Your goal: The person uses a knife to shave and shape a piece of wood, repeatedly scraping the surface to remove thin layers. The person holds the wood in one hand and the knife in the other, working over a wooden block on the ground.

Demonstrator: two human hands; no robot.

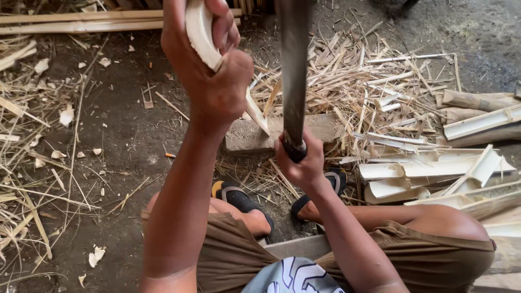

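My left hand (209, 65) is raised and closed around a pale split bamboo piece (202, 32), whose pointed lower end (258, 116) rests on a flat stone block (247, 138). My right hand (301, 163) grips the handle of a long dark machete (294, 70) that stands upright beside the bamboo piece, its blade running up out of the top of the view. Both hands are above my knees and my sandalled feet (239, 198).
Split bamboo sections (434, 173) are stacked at the right. A heap of thin bamboo slivers (358, 81) lies behind the stone. Long bamboo slats (81, 21) lie along the top left. Dry shavings (32, 163) cover the dirt floor at the left.
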